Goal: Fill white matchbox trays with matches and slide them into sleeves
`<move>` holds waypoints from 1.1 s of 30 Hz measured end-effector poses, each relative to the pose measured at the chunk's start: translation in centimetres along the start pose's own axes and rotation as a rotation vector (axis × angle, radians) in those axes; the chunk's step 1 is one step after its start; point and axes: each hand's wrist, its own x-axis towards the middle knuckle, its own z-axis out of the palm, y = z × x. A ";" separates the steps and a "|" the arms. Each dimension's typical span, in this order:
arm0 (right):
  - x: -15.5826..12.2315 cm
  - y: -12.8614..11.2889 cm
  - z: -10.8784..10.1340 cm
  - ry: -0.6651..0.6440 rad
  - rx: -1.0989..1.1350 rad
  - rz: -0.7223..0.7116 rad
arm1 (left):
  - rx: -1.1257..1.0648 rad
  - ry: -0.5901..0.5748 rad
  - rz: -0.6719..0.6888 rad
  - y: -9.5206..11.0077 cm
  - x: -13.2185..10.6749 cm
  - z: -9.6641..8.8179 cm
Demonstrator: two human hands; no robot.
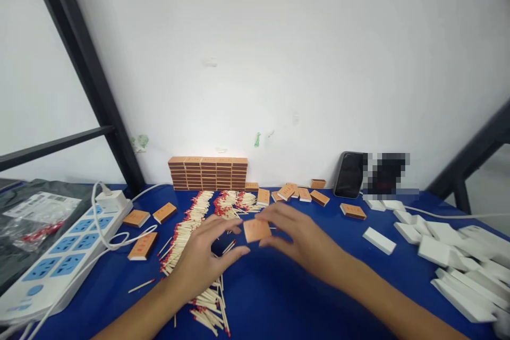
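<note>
My right hand (297, 236) pinches a small orange matchbox (256, 230) just above the blue table (279, 297). My left hand (205, 255) hovers beside the box with curled fingers, thumb and forefinger close to its left edge; whether they touch it I cannot tell. Under and behind my left hand lies a long heap of red-tipped matches (191, 228). A second clump of matches (233, 203) lies further back.
A stacked wall of orange matchboxes (207, 173) stands against the white wall. Loose matchboxes (303, 194) lie around. White inner trays (450, 255) pile at right. A power strip (59, 255) with cables sits at left, a dark phone (349, 174) leans at the back.
</note>
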 end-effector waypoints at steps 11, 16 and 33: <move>9.4 9.2 1.3 0.010 -0.262 0.304 | 0.160 0.150 0.115 -1.5 0.8 -1.2; 9.0 8.5 2.1 -0.059 -0.353 0.299 | 0.227 0.226 0.147 -1.1 1.4 -2.0; 3.9 4.9 -3.6 -0.018 -0.074 0.420 | 0.173 0.148 0.081 -1.3 1.3 -1.8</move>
